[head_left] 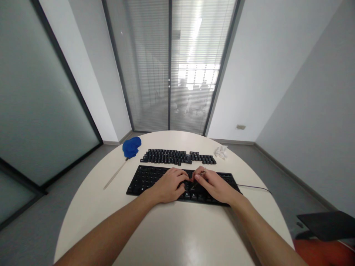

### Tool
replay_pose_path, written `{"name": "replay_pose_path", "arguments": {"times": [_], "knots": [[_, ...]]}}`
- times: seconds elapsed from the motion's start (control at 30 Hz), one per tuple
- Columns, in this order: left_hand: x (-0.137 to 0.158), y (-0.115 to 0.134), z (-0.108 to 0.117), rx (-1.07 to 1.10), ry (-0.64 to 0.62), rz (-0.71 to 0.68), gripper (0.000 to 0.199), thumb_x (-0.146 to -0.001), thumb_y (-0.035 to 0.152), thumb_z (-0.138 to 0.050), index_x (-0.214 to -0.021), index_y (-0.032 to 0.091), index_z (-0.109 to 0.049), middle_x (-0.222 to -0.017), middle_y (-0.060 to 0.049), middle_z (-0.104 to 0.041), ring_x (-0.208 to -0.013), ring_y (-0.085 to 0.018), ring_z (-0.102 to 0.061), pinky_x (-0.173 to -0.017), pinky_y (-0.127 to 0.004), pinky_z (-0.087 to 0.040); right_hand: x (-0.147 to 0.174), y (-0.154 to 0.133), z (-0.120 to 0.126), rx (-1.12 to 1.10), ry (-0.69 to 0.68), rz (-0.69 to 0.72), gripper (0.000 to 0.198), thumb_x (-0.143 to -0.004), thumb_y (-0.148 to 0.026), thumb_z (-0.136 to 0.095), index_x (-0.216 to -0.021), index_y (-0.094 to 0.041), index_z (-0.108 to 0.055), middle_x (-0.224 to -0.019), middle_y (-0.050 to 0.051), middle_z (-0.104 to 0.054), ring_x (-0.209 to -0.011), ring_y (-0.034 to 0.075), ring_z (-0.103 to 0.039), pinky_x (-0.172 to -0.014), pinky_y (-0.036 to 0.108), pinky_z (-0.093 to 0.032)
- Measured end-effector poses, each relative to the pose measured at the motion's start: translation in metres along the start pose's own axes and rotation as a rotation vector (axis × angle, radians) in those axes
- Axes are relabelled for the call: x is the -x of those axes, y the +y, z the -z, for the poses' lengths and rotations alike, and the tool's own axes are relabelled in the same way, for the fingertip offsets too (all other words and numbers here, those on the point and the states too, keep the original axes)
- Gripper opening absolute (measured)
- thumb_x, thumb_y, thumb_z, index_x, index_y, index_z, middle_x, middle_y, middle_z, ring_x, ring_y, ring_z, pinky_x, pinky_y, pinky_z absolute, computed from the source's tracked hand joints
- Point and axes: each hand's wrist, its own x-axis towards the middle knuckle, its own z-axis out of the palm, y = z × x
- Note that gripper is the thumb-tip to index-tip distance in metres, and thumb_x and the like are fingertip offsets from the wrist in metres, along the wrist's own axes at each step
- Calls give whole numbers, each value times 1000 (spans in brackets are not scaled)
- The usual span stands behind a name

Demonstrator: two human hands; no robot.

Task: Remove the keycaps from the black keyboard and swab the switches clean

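A black keyboard point(155, 175) lies on the round table below both hands. Its left part shows keys or key posts in rows; the hands cover much of its middle. My left hand point(173, 184) rests over the keyboard's middle, fingers bent, the thumb a little apart from the fingertips. Close beside it, my right hand point(212, 183) is closed in a pinch over the keys. Something small and metallic shows at its fingers, too small to name. Behind the keyboard, loose black keycaps point(163, 157) are laid out in rows.
At the table's left are a blue cloth point(131, 147) and a thin pale stick point(115, 173) with a dark end. A crumpled white tissue point(221, 152) sits at the right back. The keyboard's cable point(255, 187) runs off the table's right edge. A red-seated chair point(323, 253) stands at lower right.
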Motion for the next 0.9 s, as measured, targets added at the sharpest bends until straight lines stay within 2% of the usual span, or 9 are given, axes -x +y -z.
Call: {"name": "replay_pose_path", "arguments": {"times": [0.13,0.27,0.43,0.6,0.73,0.9], "knots": [[0,1,1,43,2,-19,28,-89,15,-51,-113,19,-65,-126,-10,-59,-121,-24,-51,-109,-41,-41,-1,6,-5,-143,-6,32,16,-95,-37,-56,-95,-22,-51,-94,3,-64,-85,18,-61,-79,31,-48],[0,1,1,66,-12,-6,27,-89,12,-48,-109,19,-65,-124,-9,-61,-122,-23,-52,-111,-41,-40,-3,9,-8,-122,-18,0,13,-94,-33,-57,-98,-22,-54,-89,2,-62,-83,18,-60,-79,32,-48],[0,-3,-3,64,7,35,31,-87,9,-49,-115,16,-60,-122,-10,-63,-119,-22,-53,-110,-40,-41,-1,13,-5,-67,-37,-81,10,-90,-29,-59,-86,-21,-56,-79,1,-63,-73,17,-59,-71,30,-47],[0,-4,-5,43,17,32,28,-88,11,-51,-113,17,-62,-124,-10,-63,-121,-23,-53,-111,-42,-41,2,17,1,-108,-41,-69,5,-83,-23,-61,-81,-19,-62,-80,3,-68,-75,18,-61,-73,30,-47],[0,-3,-4,41,14,34,28,-88,11,-51,-113,18,-62,-125,-10,-63,-121,-23,-53,-110,-43,-41,2,20,4,-114,-48,-79,10,-83,-24,-59,-78,-17,-66,-73,2,-66,-69,17,-58,-68,29,-45],[0,-5,-6,36,18,27,29,-88,10,-51,-113,18,-62,-125,-9,-63,-122,-23,-53,-109,-43,-42,2,26,3,-147,-40,-75,18,-82,-33,-66,-73,-19,-62,-70,0,-62,-68,16,-55,-66,28,-43]]}}
